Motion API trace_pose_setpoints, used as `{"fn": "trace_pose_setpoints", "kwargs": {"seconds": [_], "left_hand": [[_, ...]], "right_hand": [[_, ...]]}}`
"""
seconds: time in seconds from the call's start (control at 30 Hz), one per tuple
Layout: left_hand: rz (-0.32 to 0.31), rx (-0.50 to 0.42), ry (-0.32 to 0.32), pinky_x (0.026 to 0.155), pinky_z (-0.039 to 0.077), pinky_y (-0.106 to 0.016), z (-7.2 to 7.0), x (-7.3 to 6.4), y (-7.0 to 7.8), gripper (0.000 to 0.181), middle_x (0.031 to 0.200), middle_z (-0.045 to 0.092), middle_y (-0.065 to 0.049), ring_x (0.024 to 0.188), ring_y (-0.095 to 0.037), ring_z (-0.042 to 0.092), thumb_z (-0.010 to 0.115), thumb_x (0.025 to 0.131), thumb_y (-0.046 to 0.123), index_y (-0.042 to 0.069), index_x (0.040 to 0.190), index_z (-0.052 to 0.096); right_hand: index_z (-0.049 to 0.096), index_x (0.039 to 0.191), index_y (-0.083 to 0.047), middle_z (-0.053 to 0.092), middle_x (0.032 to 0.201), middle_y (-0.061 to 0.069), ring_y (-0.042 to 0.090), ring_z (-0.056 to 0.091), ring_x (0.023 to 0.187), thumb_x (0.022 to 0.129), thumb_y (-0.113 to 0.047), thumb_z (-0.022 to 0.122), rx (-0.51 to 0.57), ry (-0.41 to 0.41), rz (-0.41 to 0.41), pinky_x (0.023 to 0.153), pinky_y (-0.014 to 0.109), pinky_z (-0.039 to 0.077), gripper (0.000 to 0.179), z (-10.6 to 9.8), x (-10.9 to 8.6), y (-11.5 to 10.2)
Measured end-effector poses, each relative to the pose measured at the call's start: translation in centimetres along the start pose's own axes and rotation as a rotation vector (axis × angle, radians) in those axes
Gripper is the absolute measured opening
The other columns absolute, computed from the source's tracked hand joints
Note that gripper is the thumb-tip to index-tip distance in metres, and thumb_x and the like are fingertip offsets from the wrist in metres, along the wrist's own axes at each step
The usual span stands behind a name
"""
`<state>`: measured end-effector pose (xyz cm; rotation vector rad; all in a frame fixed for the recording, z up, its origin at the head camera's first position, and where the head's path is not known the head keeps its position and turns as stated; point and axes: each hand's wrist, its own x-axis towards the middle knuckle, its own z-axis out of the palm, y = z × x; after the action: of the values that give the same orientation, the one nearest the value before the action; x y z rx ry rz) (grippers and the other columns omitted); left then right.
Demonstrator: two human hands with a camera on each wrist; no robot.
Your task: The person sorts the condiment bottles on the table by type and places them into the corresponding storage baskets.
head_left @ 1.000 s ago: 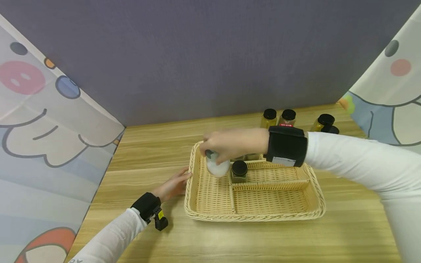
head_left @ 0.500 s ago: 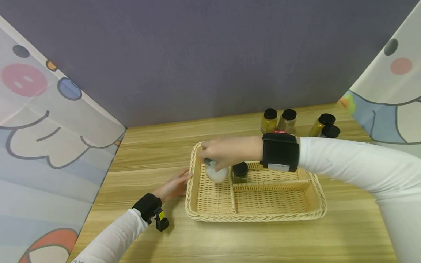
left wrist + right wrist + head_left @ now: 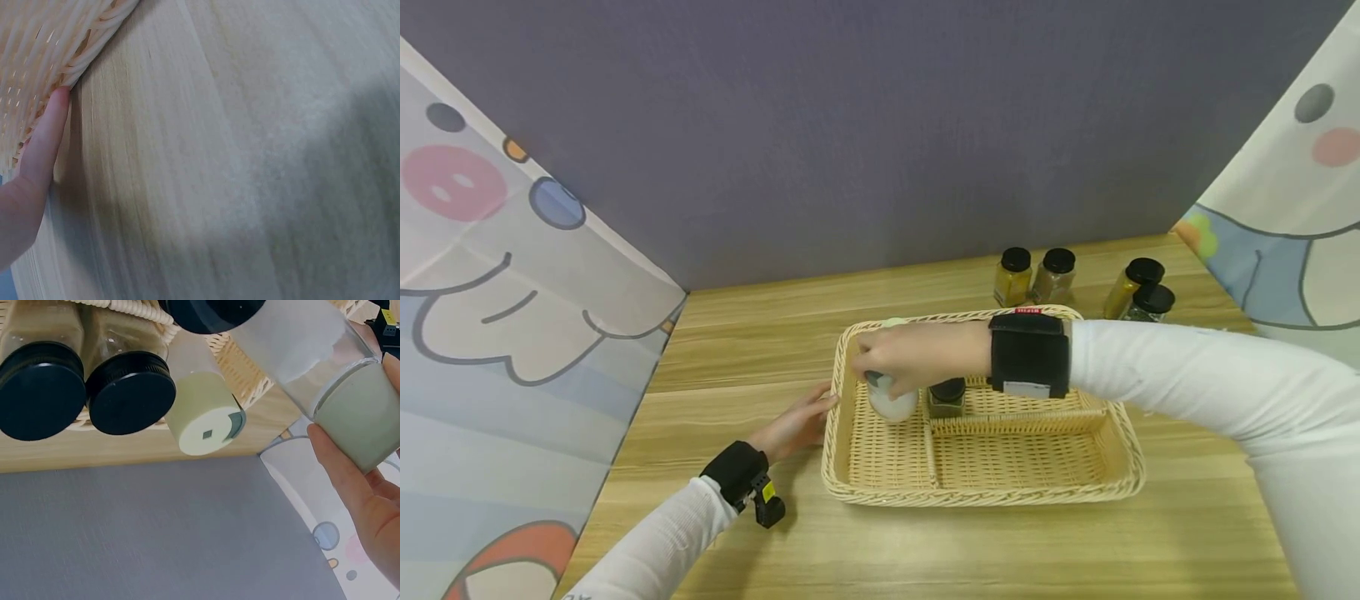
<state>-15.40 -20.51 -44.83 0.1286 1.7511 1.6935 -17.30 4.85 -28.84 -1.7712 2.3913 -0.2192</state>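
Note:
My right hand [image 3: 898,354] grips a clear shaker jar [image 3: 892,406] of white contents by its pale green lid [image 3: 359,419]. The jar is over the left compartment of a wicker basket [image 3: 981,498]; whether it touches the bottom I cannot tell. My left hand [image 3: 797,425] touches the basket's left outer side, with a finger extended along the weave in the left wrist view. Beside the held jar, a black-lidded jar [image 3: 947,400] stands in the adjoining compartment. Another pale-green-lidded shaker [image 3: 203,419] and two black-lidded jars [image 3: 131,394] appear in the right wrist view.
Behind the basket stand two black-lidded spice jars [image 3: 1013,279]. Another pair of jars [image 3: 1123,287] is farther right, close to my right sleeve. A grey partition [image 3: 880,167] rises at the back of the wooden table [image 3: 737,333], with cartoon-printed cloths on both sides.
My right hand has shifted slightly nearer to me with the shaker jar, lowering it a little in the left compartment. The left hand has stayed against the basket.

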Motion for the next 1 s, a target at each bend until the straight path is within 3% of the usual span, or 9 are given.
{"fn": "trace_pose_setpoints", "kwargs": {"seconds": [0.5,0.8,1.0], "left_hand": [[0.000,0.007,-0.008,0.093,0.035,-0.057,-0.2,0.1,-0.1,0.049,0.139,0.027,-0.023,0.122,-0.035,0.030,0.033,0.096,0.028,0.016,0.138,0.011],[0.009,0.008,-0.013,0.093,0.036,-0.057,-0.1,0.1,-0.2,0.048,0.139,0.026,-0.023,0.122,-0.035,0.030,0.033,0.096,0.028,0.016,0.137,0.012],[0.012,-0.002,-0.015,0.094,0.035,-0.057,-0.2,0.0,-0.2,0.047,0.139,0.027,-0.023,0.122,-0.034,0.031,0.033,0.096,0.028,0.017,0.137,0.013]], "right_hand": [[0.053,0.105,-0.010,0.048,0.095,0.005,0.016,0.050,0.083,0.075,-0.020,0.069,-0.080,-0.033,0.007,0.068,0.026,0.050,0.036,1.5,0.9,0.4],[0.053,0.108,-0.010,0.050,0.100,0.006,0.016,0.050,0.085,0.075,-0.019,0.069,-0.042,-0.078,0.052,0.068,0.027,0.050,0.038,2.3,0.9,0.6],[0.054,0.107,-0.012,0.050,0.098,0.005,0.016,0.051,0.083,0.075,-0.018,0.069,-0.032,-0.067,0.061,0.065,0.025,0.050,0.036,2.9,0.9,0.9]]}}
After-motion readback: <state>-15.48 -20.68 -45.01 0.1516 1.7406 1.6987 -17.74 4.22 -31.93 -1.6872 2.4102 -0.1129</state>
